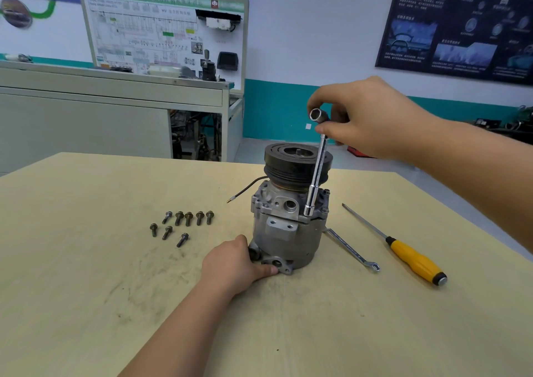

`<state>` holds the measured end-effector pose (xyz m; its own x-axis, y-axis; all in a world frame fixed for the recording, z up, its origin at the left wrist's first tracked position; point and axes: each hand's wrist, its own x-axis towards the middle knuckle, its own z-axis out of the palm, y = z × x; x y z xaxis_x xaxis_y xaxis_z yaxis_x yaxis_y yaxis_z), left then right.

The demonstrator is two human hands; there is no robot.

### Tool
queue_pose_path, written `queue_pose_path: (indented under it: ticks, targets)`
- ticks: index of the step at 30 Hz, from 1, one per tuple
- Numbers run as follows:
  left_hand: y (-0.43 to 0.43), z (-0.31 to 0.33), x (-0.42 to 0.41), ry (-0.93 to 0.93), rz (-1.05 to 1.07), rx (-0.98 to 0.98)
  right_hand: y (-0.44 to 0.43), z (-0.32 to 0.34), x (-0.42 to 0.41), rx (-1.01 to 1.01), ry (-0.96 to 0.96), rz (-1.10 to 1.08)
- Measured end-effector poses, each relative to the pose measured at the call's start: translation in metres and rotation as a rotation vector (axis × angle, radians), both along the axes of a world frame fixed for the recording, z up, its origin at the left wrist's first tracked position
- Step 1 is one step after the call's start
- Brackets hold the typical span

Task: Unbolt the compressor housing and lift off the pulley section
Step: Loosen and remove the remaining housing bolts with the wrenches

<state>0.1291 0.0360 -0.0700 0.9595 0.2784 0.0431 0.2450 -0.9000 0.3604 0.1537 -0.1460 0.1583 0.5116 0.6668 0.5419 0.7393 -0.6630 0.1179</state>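
A pale wooden table (86, 290) carries the work. On it the compressor housing (284, 241) is stood on end, just beyond the left hand (230, 264), with the black pulley section (291, 169) uppermost, directly below the right hand (375, 117). The base flange of the housing is gripped by the left hand, the thumb laid along the flange and the fingers curled against its near-left side. The upper bend of an L-shaped socket wrench (317, 172) is held in the curled fingers of the right hand; its lower socket is seated on a fastener at the joint of the housing, under that hand.

A yellow-handled screwdriver (415, 258) lies well to the right of the left hand, and a ring spanner (350, 250) is partly tucked behind the housing. A thin wire (248, 188) trails from the housing to the left.

Trouble is judged likely if the wrench is turned while tilted: the socket could ride off the bolt head and round it, or strike the pulley rim beside the shaft. If the base is not held down, the tall unit could be twisted or tipped.

No tray or box is seen; eight bolts (184, 224) lie loose on the table, left of and beyond the left hand, where they could be rolled or knocked off.
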Motion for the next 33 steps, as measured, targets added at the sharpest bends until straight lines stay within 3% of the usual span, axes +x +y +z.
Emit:
queue_pose_path:
  ticks: [10,16,23,26,33]
  targets:
    - [0.000,-0.001,0.001,-0.008,-0.005,0.009,0.000,0.002,-0.007,0.035,0.066,0.026]
    - [0.000,-0.002,0.001,-0.023,-0.006,-0.004,-0.003,0.008,-0.002,0.022,0.270,-0.006]
    - [0.001,-0.002,0.002,-0.020,0.000,0.003,-0.015,0.025,0.006,-0.068,0.369,-0.094]
    - [0.001,-0.002,0.002,-0.016,-0.004,0.006,-0.017,0.026,0.008,-0.082,0.332,-0.084]
    - [0.001,-0.002,0.002,-0.015,0.000,-0.002,-0.012,0.024,0.007,-0.160,0.054,-0.107]
